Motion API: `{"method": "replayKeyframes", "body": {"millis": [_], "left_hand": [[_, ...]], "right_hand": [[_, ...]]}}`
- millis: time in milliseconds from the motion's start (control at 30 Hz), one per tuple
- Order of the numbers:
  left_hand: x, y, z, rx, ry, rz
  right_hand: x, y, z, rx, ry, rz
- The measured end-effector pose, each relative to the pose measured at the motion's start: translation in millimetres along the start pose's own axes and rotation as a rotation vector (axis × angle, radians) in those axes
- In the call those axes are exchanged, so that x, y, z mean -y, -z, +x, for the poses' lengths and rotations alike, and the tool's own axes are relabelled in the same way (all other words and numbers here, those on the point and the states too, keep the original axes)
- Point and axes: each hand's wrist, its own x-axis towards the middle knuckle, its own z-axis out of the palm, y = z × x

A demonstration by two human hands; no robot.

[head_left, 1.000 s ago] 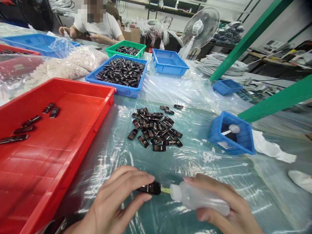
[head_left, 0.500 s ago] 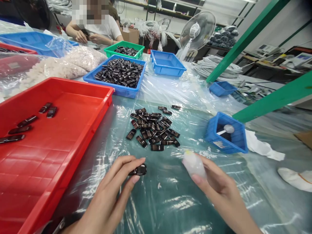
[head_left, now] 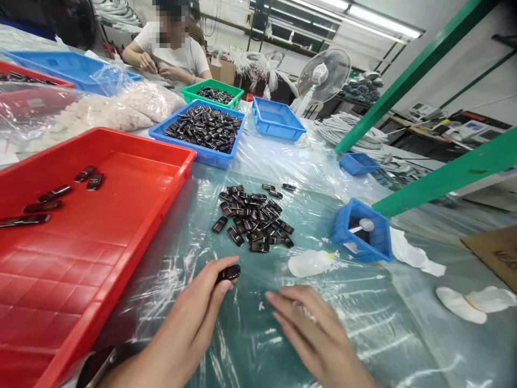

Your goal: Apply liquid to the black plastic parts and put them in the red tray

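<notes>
Thumb and fingertips of the left hand (head_left: pixel 190 312) pinch a glossy black case (head_left: pixel 230 273) just above the table (head_left: pixel 246 328). It is a narrow grip that leaves the rounded end poking out, perhaps so that end can be seen and reached; the rest is hidden by the fingers. Opposite, the right hand (head_left: pixel 317 326) hovers with its fingers long and slightly parted. I see nothing in it, but it is blurred and its palm is turned away from me, so I can't vouch for the underside.

A milky bottle (head_left: pixel 309 263) lies on its side just beyond the right fingers, its yellowish tip aimed at a small blue bin (head_left: pixel 365 251); I'd guess it faces that way to keep the tip off the cases. A loose pile of cases (head_left: pixel 252 222) sits ahead of both hands, which seems to suit easy reaching. A red tray (head_left: pixel 109 231) flanks the left arm, with a few cases towards its far left, probably set there to be handy for that hand.

Behind the pile stands a blue tray (head_left: pixel 202 154) heaped with more, seemingly kept back to spare elbow room. Clear film covers the table, likely to guard it from spills.
</notes>
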Motion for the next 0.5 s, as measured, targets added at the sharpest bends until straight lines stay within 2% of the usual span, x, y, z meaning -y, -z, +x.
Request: {"method": "replayKeyframes", "body": {"millis": [33, 100, 200, 267, 400, 500], "left_hand": [[-0.7, -0.2, 0.2, -0.001, -0.018, 0.008], [-2.9, -0.6, 0.1, -0.009, -0.047, 0.01], [-4.7, -1.7, -0.7, -0.021, -0.072, 0.0], [-4.2, -2.2, -1.1, -0.016, -0.138, 0.006], [-1.8, -2.8, -2.2, 0.028, -0.31, 0.041], [-0.2, -4.4, -3.0, 0.024, -0.402, 0.075]], "right_hand": [[2.9, -2.9, 0.0, 0.086, 0.015, -0.008], [5.2, -7.7, 0.8, 0.176, -0.005, -0.01], [5.1, -9.7, 4.2, 0.145, -0.095, 0.079], [7.2, -8.1, 7.8, 0.104, -0.172, 0.19], [20.4, -3.8, 17.2, 0.049, -0.401, 0.529], [33.0, -3.6, 24.2, 0.078, -0.598, 0.825]]}}
